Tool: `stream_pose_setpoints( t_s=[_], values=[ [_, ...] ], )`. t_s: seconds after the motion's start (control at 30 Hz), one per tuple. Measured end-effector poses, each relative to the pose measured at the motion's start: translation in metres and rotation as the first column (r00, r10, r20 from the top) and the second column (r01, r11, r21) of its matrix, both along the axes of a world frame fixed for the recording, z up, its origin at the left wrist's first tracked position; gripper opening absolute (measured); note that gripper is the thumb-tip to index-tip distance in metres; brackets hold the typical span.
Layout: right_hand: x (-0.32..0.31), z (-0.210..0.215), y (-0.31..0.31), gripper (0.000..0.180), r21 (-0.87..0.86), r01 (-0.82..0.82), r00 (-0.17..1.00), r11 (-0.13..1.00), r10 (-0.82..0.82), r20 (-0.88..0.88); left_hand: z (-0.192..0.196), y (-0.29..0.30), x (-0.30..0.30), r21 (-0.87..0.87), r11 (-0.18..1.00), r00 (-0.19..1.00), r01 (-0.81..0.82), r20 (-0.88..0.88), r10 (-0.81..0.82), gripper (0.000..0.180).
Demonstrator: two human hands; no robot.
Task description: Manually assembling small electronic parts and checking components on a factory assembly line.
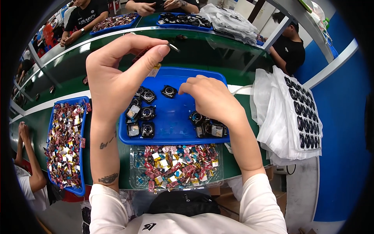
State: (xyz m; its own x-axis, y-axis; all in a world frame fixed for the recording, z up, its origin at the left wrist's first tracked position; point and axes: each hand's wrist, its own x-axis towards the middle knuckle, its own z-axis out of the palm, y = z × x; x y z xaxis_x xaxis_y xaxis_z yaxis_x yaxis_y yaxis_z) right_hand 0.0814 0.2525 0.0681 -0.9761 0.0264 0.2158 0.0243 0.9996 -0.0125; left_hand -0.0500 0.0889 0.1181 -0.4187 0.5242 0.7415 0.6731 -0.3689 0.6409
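My left hand (pixel 117 74) is raised above the far left of a blue tray (pixel 171 134), thumb and index finger pinched. A small red circuit board (pixel 142 54) with a silver-and-yellow battery (pixel 154 70) shows behind the thumb, partly hidden. A thin shiny metal tip (pixel 174 47) sticks out past the fingertips; its kind cannot be told. Over the tray's right part, my right hand (pixel 210 97) has curled fingers, their tips hidden from view. Just left of it lies a black smartwatch case (pixel 169 91). Several more watch cases (pixel 147 113) sit along the tray's left side, others (pixel 210 128) under my right forearm.
A clear plastic tray (pixel 134 171) of red boards and batteries stands nearest me. Another blue tray (pixel 83 171) of such parts is at left. White sheets (pixel 269 117) with a panel of black watch parts (pixel 302 113) lie right. Co-workers (pixel 87 15) sit across the green bench.
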Motion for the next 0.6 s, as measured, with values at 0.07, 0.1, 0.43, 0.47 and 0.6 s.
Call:
stream_pose_setpoints(
  t_s=[0.07, 0.1, 0.43, 0.47, 0.6],
  values=[
    [0.004, -0.004, 0.005, 0.038, -0.039, 0.080, 0.990, 0.996, -0.075, 0.116, 0.000, 0.000, 0.000, -0.003, 1.000, 1.000, 0.003, -0.003, -0.003, 0.011],
    [0.005, -0.004, 0.005, 0.040, -0.072, 0.165, 0.962, 0.984, -0.144, 0.231, 0.001, 0.000, 0.001, -0.009, 1.000, 1.000, 0.007, -0.010, -0.007, 0.011],
    [-0.018, -0.018, 0.013, 0.019, -0.120, 0.220, 0.927, 0.968, -0.169, 0.336, -0.001, 0.006, 0.000, 0.081, 0.997, 0.995, 0.009, -0.102, -0.001, 0.008],
    [-0.018, -0.021, 0.017, 0.019, -0.119, 0.222, 0.926, 0.968, -0.171, 0.336, 0.001, 0.004, 0.002, 0.035, 0.999, 0.995, 0.011, -0.098, -0.007, 0.009],
    [-0.010, -0.021, 0.020, 0.027, -0.146, 0.107, 0.994, 0.984, -0.101, 0.042, 0.001, 0.001, 0.002, -0.022, 1.000, 0.995, 0.022, -0.093, -0.024, 0.010]
  ],
)
